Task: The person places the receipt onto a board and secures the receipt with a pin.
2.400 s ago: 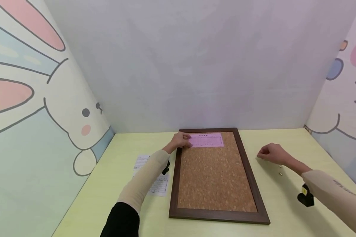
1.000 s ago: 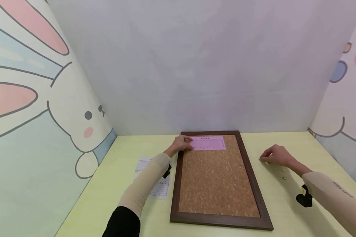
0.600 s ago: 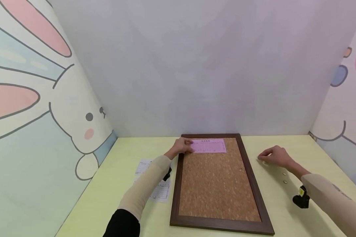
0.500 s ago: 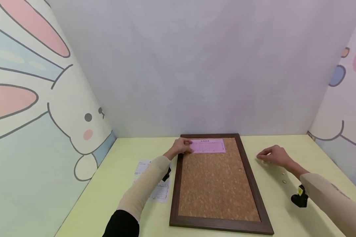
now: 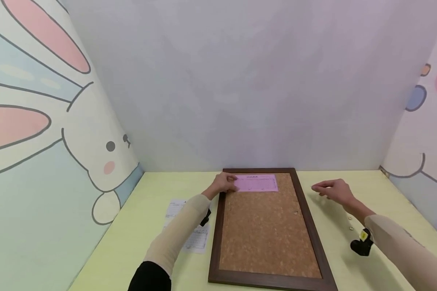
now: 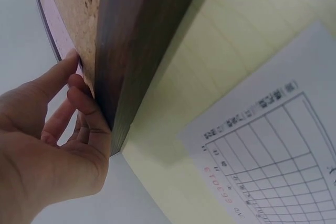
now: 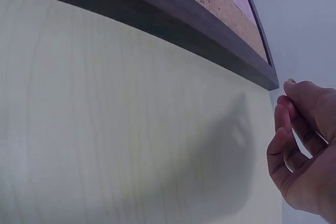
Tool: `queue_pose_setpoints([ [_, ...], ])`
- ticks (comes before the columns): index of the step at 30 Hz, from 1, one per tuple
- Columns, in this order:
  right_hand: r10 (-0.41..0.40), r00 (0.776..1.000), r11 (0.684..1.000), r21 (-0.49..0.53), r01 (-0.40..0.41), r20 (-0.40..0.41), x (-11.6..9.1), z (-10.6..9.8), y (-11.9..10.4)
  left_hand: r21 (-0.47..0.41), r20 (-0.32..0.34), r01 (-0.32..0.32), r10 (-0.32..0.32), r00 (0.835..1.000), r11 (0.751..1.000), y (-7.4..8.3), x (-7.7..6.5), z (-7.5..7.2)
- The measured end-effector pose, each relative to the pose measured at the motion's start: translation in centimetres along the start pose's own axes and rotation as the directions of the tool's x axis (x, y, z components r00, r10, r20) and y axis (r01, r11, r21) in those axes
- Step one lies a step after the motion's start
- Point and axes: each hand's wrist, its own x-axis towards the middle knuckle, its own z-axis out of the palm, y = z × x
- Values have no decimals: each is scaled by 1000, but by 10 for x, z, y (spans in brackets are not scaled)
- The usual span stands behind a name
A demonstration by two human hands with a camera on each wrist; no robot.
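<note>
Now we're gripping the pink paper (image 5: 257, 183) on the board (image 5: 267, 232) with our left hand (image 5: 222, 183). Our right hand (image 5: 337, 191) is pinching a tiny thing (image 7: 292, 81).

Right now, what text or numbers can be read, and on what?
"No": white form, left wrist view, rotated; a red number follows, possibly "663013", digits uncertain.
White form's heading and table print: too blurred.
Pink slip, heading and table: too small.
White sheets, head view: too small.
Right sleeve, dark marks: too blurred.
Yellow tag at the right wrist: too small.
</note>
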Motion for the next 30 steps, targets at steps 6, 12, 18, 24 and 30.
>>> queue_pose_setpoints([
  [6,-13,1000,1000,20,13,-26,7,10,-11,-15,7,8,-8,1000,1000,2,1,1],
  [12,-32,998,999,33,34,-56,17,23,-29,-6,4,21,-21,1000,1000,2,1,1],
  [18,-20,998,999,49,23,-62,26,37,-44,8,3,29,-29,1000,1000,-2,8,4],
  [24,-26,998,999,37,29,-64,37,54,-58,2,2,8,-8,1000,1000,-3,5,3],
  [30,-147,984,989,-15,147,-97,49,73,-68,11,-10,-1,1,1000,1000,-3,4,2],
])
